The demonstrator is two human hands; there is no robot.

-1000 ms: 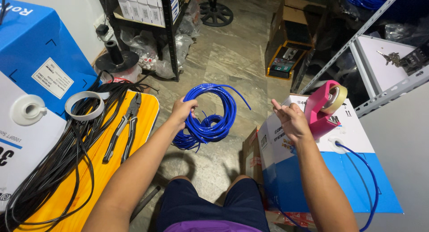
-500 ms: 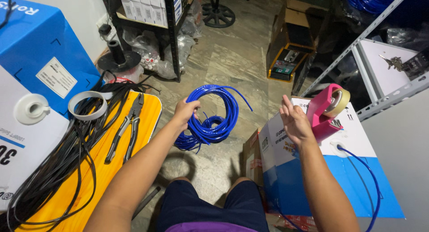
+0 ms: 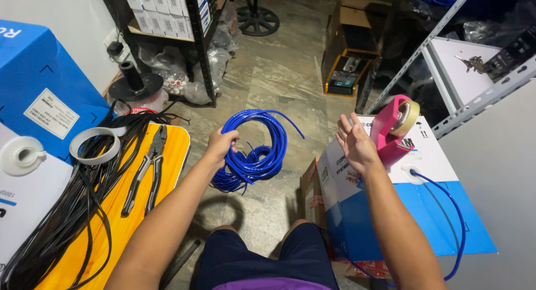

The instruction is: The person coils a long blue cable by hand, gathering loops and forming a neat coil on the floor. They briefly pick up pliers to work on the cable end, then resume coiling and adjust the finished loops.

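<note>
Nearest, the person's dark blue shorts (image 3: 262, 262) are showing at the bottom edge, cut off by the picture. On the near left, a bundle of thin black cables (image 3: 61, 223) is lying across a flat orange board (image 3: 134, 212), and its near end is running out of view. Grey metal pliers with black handles (image 3: 146, 172) and a white roll of tape (image 3: 95, 146) are resting there too.

In the middle, the left hand (image 3: 222, 145) is closing its fingers around a round coil of blue cable (image 3: 254, 150) and holding it up over the stone floor. The fingers are hiding part of the coil.

To the right, the right hand (image 3: 354, 145) is hanging in the air with its fingers spread apart, holding nothing. Just beyond it, a pink tape holder with a tan roll (image 3: 393, 128) is sitting on a white and blue cardboard box (image 3: 424, 212). A thin blue cable (image 3: 446, 212) is coming out of a hole in the box.

Farther off, the dark shelves are hard to make out.
</note>
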